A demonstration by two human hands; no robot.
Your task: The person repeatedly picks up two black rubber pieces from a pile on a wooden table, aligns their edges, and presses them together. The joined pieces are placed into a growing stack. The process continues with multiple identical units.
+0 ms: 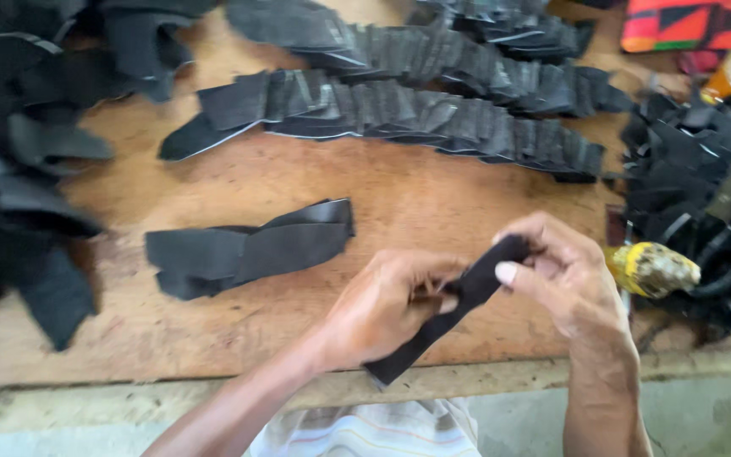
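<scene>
Both my hands hold one black rubber strip [433, 330] over the front edge of a wooden board [382, 203]. My left hand [387, 305] pinches the strip near its middle. My right hand [556, 275] grips its upper end, with the thumb pressed on top. The strip slants down to the left, and its lower end hangs past the board's edge. A short stack of similar black strips [247, 250] lies on the board to the left of my hands.
Two long rows of overlapped black strips [416, 114] run across the far side of the board. Loose black scraps [19, 169] pile up on the left and on the right [704, 178]. A tool with a yellow handle [653, 269] lies beside my right hand. Red patterned cloth [687, 24] is at top right.
</scene>
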